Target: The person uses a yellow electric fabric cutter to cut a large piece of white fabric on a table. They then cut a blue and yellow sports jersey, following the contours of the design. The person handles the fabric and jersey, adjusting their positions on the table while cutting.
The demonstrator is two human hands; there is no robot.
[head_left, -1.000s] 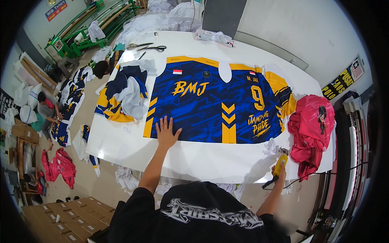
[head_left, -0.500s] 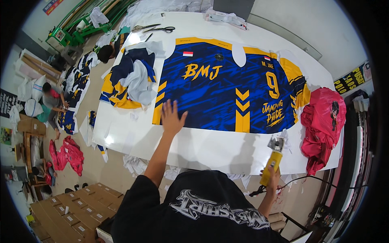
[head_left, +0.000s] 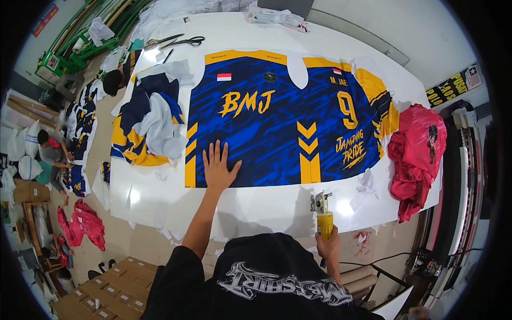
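Observation:
Across the white table [head_left: 250,213] lies a printed jersey fabric sheet [head_left: 256,133], dark blue with yellow bands, chevrons and lettering. My left hand [head_left: 218,169] rests flat on its lower left part, fingers spread. My right hand [head_left: 328,243] is wrapped round the yellow body of an electric fabric cutter [head_left: 324,220]. Its metal head points toward the sheet's lower edge, just below the yellow chevrons and apart from the cloth. On the tabletop right of the cutter lies a white scrap [head_left: 365,185]. My right fingers are partly hidden behind the tool.
A heap of cut jersey pieces [head_left: 152,117] sits left of the sheet, with scissors [head_left: 186,41] beyond it. Red-pink fabric [head_left: 418,154] is piled at the right edge. The cutter's cable [head_left: 373,262] runs off right. Cartons [head_left: 114,285] stand lower left; a person [head_left: 53,152] handles fabric at far left.
My right hand has brought the cutter leftward, from below the sheet's right part to below the chevrons. My left hand stays flat on the cloth. The whole view has shifted somewhat.

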